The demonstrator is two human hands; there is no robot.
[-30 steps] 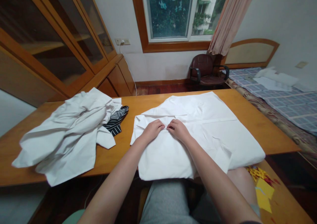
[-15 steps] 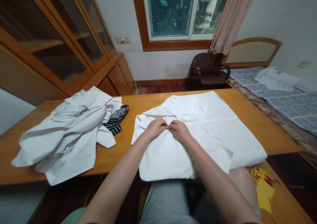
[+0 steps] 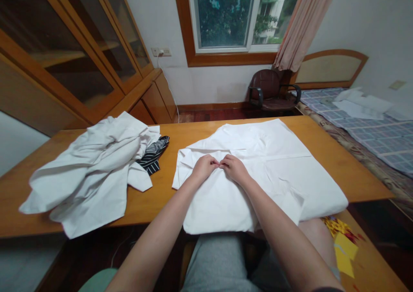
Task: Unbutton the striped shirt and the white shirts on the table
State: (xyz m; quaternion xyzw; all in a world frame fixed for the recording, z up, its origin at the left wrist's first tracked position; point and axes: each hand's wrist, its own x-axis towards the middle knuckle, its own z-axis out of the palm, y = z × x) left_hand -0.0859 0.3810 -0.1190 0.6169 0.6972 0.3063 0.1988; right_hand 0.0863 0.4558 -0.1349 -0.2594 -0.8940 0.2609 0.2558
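Note:
A white shirt (image 3: 274, 171) lies spread on the wooden table (image 3: 325, 145), its near edge hanging over the front. My left hand (image 3: 203, 168) and my right hand (image 3: 235, 168) rest side by side on the shirt's front near the collar. Their fingertips meet in a pinch on the fabric at the shirt's middle line. Both hands are closed on the cloth; whatever small part they grip is hidden under the fingers.
A crumpled heap of white garments (image 3: 93, 171) lies on the table's left, with a dark striped cloth (image 3: 153, 154) tucked beside it. A wooden glass-door cabinet (image 3: 80, 59) stands left, a brown armchair (image 3: 269, 91) under the window, a bed (image 3: 371, 128) on the right.
My two hands have drawn together until their fingertips touch on the shirt's front. The view has shifted slightly to the left.

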